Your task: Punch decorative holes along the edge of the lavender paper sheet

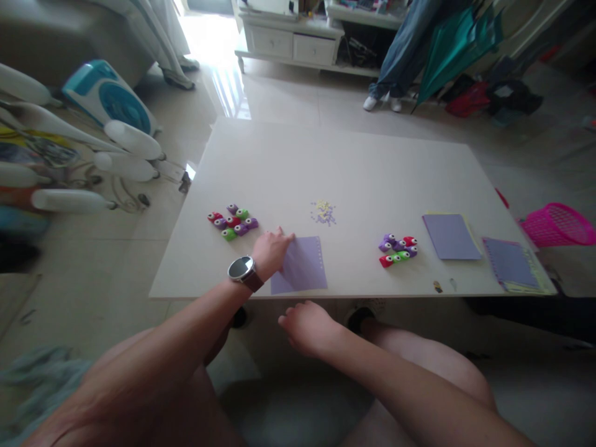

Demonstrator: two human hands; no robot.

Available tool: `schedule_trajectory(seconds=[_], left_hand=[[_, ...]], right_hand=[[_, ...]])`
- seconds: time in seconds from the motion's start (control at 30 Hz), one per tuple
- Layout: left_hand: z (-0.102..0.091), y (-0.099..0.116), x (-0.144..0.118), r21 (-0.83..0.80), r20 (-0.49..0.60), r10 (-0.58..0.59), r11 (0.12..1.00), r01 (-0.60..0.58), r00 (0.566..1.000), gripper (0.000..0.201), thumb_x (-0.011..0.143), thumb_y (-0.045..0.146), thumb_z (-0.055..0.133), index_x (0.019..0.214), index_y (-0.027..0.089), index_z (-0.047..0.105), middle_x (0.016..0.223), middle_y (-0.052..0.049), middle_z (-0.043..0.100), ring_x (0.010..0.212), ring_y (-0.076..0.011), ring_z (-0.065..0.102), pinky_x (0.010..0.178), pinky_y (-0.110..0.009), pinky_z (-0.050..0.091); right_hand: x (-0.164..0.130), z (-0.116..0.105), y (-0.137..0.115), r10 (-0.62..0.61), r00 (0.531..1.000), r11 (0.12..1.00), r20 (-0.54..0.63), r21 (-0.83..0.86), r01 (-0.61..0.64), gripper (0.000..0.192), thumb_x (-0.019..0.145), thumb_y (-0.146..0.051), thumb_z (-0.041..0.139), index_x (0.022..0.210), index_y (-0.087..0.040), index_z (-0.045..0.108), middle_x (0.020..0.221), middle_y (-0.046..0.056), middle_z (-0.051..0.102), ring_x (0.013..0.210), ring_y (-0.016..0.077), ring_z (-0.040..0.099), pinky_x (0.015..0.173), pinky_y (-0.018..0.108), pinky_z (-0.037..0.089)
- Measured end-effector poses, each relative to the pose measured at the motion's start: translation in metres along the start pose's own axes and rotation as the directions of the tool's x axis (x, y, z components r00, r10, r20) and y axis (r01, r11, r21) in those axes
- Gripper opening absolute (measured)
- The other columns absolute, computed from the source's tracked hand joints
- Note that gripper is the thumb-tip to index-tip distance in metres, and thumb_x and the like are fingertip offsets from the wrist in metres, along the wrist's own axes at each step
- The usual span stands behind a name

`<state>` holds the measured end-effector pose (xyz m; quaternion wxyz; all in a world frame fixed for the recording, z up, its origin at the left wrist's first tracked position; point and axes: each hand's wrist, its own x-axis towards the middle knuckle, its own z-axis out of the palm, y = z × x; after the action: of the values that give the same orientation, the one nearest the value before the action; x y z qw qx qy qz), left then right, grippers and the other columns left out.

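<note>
A purple sheet of paper [305,267] with small holes punched along its right edge lies at the table's front edge. My left hand [272,251], a watch on its wrist, rests over the sheet's upper left part with fingers stretched out. Just below the table edge is my right hand [307,328], its fingers curled in; whatever they might hold is hidden. Beyond the sheet lies a small pile of yellow and purple paper bits [323,212]. Red, green and purple eyeball-like pieces form one cluster [233,221] left of my left hand and another cluster [399,249] to the right.
On the right lie a stack of purple and yellow sheets [451,236] and a second stack with punched edges [514,266]. Two small items, one a brownish piece [437,286], sit near the white table's [354,167] front edge. A pink basket [556,225] stands beyond it. A person [395,68] stands behind.
</note>
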<state>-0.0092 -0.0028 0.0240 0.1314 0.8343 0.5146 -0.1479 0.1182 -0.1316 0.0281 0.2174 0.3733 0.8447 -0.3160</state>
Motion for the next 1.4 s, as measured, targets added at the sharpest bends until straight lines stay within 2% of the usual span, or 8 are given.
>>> schedule_trajectory(seconds=[0.2,0.43,0.57,0.7,0.87,1.07,1.27,1.4], left_hand=[[-0.0002,0.0000,-0.0004,-0.008,0.004,-0.002,1.000,0.002,1.000,0.071,0.073,0.015,0.082,0.140,0.021,0.060,0.134,-0.021,0.063,0.104,-0.0329,0.071,0.086,-0.039,0.056],[-0.0006,0.0005,-0.0010,0.010,0.013,-0.003,1.000,0.003,1.000,0.071,0.074,0.017,0.082,0.141,0.023,0.059,0.135,-0.018,0.063,0.104,-0.0307,0.071,0.087,-0.037,0.057],[-0.0020,0.0022,-0.0017,0.029,0.016,-0.012,0.999,0.012,1.000,0.075,0.075,0.018,0.083,0.144,0.022,0.056,0.139,-0.019,0.061,0.105,-0.0307,0.071,0.088,-0.037,0.057],[-0.0019,0.0025,-0.0013,0.028,0.022,-0.019,0.999,0.018,1.000,0.075,0.074,0.018,0.084,0.144,0.024,0.057,0.140,-0.019,0.060,0.105,-0.0296,0.072,0.088,-0.036,0.057],[0.0002,0.0008,-0.0003,0.013,0.018,-0.013,1.000,0.013,1.000,0.073,0.075,0.017,0.084,0.143,0.024,0.057,0.136,-0.017,0.062,0.104,-0.0281,0.071,0.089,-0.035,0.056],[0.0016,0.0003,-0.0002,0.040,0.011,0.005,0.999,-0.005,1.000,0.080,0.073,0.020,0.087,0.146,0.022,0.054,0.137,-0.019,0.061,0.106,-0.0313,0.071,0.089,-0.037,0.057],[0.0003,0.0005,-0.0006,0.049,0.010,0.009,0.999,-0.010,1.000,0.078,0.074,0.016,0.084,0.145,0.022,0.055,0.133,-0.018,0.063,0.105,-0.0328,0.072,0.086,-0.038,0.058],[-0.0006,0.0007,-0.0009,0.051,0.030,0.002,0.999,-0.003,1.000,0.077,0.074,0.017,0.084,0.145,0.022,0.056,0.138,-0.020,0.061,0.107,-0.0331,0.072,0.086,-0.038,0.058]], right_hand=[[0.0011,0.0022,0.0010,-0.017,1.000,1.000,0.008,-0.026,0.017,0.028,0.091,-0.029,0.063,0.116,-0.025,0.076,0.111,0.010,0.079,0.098,0.0290,0.074,0.084,0.037,0.055],[0.0014,0.0051,0.0004,-0.027,1.000,0.998,0.000,-0.056,0.027,0.026,0.092,-0.026,0.063,0.113,-0.020,0.075,0.108,0.012,0.079,0.096,0.0294,0.074,0.082,0.038,0.057],[0.0018,0.0067,-0.0005,-0.028,0.999,0.998,-0.024,-0.048,0.027,0.024,0.091,-0.020,0.063,0.111,-0.016,0.076,0.106,0.014,0.078,0.094,0.0290,0.074,0.083,0.038,0.057],[0.0015,0.0047,-0.0013,-0.011,1.000,1.000,-0.009,-0.014,0.011,0.023,0.088,-0.021,0.069,0.110,-0.017,0.077,0.105,0.014,0.078,0.094,0.0284,0.074,0.085,0.036,0.056],[-0.0006,0.0027,-0.0027,-0.013,1.000,0.998,-0.007,-0.066,0.012,0.022,0.091,-0.021,0.066,0.111,-0.016,0.075,0.108,0.013,0.078,0.097,0.0288,0.074,0.084,0.038,0.058],[0.0010,0.0037,-0.0035,-0.029,0.999,0.997,0.014,-0.070,0.030,0.022,0.092,-0.021,0.066,0.111,-0.015,0.075,0.106,0.011,0.078,0.097,0.0302,0.075,0.081,0.040,0.059],[0.0027,0.0056,-0.0033,-0.020,1.000,0.998,0.004,-0.064,0.020,0.021,0.091,-0.020,0.066,0.109,-0.015,0.075,0.105,0.011,0.078,0.094,0.0305,0.076,0.079,0.041,0.060],[0.0039,0.0078,-0.0029,-0.023,1.000,0.997,-0.006,-0.072,0.023,0.021,0.091,-0.021,0.065,0.109,-0.015,0.075,0.104,0.012,0.078,0.094,0.0290,0.075,0.079,0.039,0.059]])
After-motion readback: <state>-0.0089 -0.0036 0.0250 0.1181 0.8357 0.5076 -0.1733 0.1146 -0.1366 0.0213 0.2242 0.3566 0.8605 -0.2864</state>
